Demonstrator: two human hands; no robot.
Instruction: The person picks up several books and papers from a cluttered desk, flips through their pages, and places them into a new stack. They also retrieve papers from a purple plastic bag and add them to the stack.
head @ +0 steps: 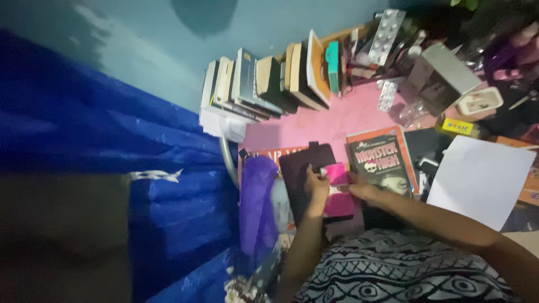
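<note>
Head view: both hands' grips (318,180) (359,188) pinch pink notepad (337,174), books (264,84) behind.

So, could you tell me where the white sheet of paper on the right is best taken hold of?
Probably at the near right edge of the white sheet of paper: it lies flat over other things there, so a thumb could slip under from the right.

1. A bare strip of pink counter (331,120) lies open between the row of upright books (264,84) at the back and the flat books in front.
2. The horror-themed book (379,163) and a white sheet of paper (483,179) cover the right side.
3. Boxes (443,73) and blister packs (386,36) crowd the far right corner.
4. A blue tarpaulin (112,157) walls off the left.
</note>
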